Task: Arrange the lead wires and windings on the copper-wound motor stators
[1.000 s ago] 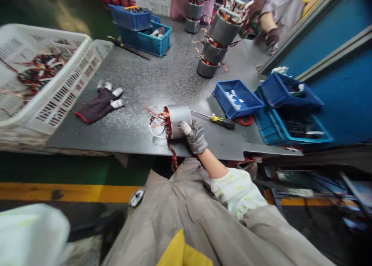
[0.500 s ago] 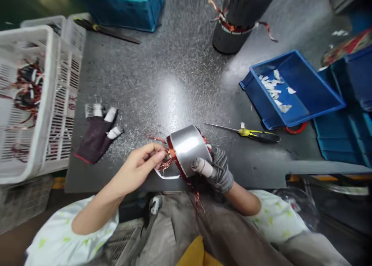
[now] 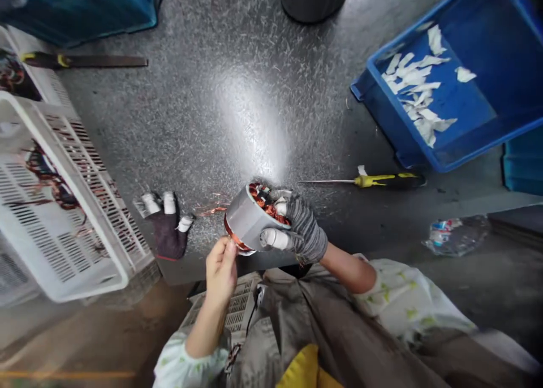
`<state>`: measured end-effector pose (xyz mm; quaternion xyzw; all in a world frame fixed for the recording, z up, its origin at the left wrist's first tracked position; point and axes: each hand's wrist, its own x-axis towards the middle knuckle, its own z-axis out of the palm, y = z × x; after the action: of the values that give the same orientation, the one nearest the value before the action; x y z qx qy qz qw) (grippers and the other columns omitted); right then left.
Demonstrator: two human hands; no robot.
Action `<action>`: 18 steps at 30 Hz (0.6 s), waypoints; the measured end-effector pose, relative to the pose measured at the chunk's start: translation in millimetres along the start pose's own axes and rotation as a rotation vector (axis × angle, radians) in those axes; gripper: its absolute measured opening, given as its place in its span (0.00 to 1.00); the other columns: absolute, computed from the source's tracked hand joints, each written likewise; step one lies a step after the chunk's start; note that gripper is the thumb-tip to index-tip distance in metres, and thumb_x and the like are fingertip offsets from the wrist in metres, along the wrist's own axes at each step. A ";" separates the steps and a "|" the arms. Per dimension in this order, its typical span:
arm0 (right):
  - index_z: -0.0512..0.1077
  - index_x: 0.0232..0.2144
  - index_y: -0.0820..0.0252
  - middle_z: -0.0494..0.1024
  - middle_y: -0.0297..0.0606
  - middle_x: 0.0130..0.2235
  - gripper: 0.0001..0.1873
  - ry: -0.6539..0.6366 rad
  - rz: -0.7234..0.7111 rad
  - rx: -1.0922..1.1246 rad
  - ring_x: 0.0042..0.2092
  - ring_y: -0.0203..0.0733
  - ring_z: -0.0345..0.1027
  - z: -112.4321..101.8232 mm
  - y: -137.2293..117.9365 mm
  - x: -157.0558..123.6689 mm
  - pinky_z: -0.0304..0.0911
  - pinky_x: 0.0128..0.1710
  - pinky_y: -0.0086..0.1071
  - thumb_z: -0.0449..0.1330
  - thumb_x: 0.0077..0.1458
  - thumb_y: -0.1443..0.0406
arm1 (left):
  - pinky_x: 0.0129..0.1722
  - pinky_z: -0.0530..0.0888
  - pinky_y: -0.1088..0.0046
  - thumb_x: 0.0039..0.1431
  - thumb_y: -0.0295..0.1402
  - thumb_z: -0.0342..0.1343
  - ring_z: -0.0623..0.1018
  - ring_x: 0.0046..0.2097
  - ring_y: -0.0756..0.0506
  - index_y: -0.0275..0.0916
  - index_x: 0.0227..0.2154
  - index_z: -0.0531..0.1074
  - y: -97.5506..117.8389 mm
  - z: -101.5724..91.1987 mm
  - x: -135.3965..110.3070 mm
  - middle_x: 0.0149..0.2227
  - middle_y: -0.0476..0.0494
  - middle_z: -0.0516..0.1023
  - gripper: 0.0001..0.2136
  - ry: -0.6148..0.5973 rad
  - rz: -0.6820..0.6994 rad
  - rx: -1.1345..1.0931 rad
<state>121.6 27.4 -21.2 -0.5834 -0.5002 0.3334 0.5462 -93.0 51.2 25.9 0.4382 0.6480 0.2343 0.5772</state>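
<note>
The gloved right hand (image 3: 300, 231) closes around the metal motor core (image 3: 246, 219), holding it tilted above the table (image 3: 237, 94), so the bare left hand (image 3: 221, 274), narrowly pinched at the rim, can reach the copper wires (image 3: 263, 197).

Smooth, glossy metal on that stator casing (image 3: 245, 219), shiny copper windings (image 3: 263, 197), a rough knitted glove (image 3: 306, 231), speckled matt steel bench (image 3: 178, 122), glossy blue plastic tray (image 3: 449, 163)

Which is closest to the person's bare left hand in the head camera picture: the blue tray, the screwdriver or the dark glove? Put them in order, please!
From the bare left hand, nearest first:
1. The dark glove, on the table, just left of the hand.
2. The screwdriver, on the table, to the right.
3. The blue tray, farthest away, up on the right.
</note>
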 end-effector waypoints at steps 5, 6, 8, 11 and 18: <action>0.73 0.25 0.56 0.78 0.40 0.30 0.24 0.155 -0.109 -0.086 0.37 0.47 0.73 8.0 1.2 0.6 0.70 0.39 0.41 0.60 0.63 0.46 | 0.30 0.72 0.77 0.48 0.57 0.72 0.72 0.26 0.52 0.38 0.26 0.75 -11.7 24.2 -12.1 0.23 0.51 0.75 0.25 0.321 0.146 -0.077; 0.74 0.25 0.56 0.78 0.41 0.31 0.23 0.171 -0.111 -0.103 0.37 0.48 0.73 9.5 1.9 1.1 0.69 0.39 0.41 0.60 0.64 0.47 | 0.31 0.72 0.77 0.49 0.56 0.72 0.72 0.26 0.52 0.38 0.27 0.76 -12.3 27.2 -13.1 0.24 0.51 0.75 0.24 0.359 0.168 -0.077; 0.75 0.28 0.55 0.77 0.40 0.30 0.22 0.166 -0.111 -0.096 0.37 0.48 0.72 12.6 3.6 0.7 0.69 0.39 0.42 0.58 0.64 0.47 | 0.30 0.71 0.79 0.52 0.55 0.71 0.71 0.26 0.53 0.38 0.27 0.76 -12.3 31.5 -14.5 0.24 0.53 0.74 0.23 0.423 0.208 -0.069; 0.77 0.31 0.54 0.78 0.41 0.31 0.23 0.183 -0.115 -0.085 0.38 0.50 0.72 17.9 7.1 -2.9 0.69 0.41 0.44 0.56 0.63 0.44 | 0.26 0.66 0.81 0.54 0.53 0.71 0.65 0.22 0.56 0.38 0.25 0.72 -10.3 34.6 -15.9 0.20 0.57 0.68 0.23 0.484 0.240 -0.030; 0.75 0.29 0.53 0.79 0.46 0.34 0.30 0.077 0.003 0.002 0.44 0.58 0.74 24.9 4.6 -2.5 0.70 0.50 0.52 0.60 0.54 0.35 | 0.35 0.74 0.78 0.58 0.50 0.68 0.75 0.30 0.51 0.42 0.33 0.76 -3.2 37.4 -19.6 0.28 0.53 0.78 0.16 0.443 0.140 0.051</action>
<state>98.7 33.0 -30.5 -0.5961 -0.4776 0.3119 0.5651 -59.2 25.7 25.6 0.4343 0.7326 0.3480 0.3919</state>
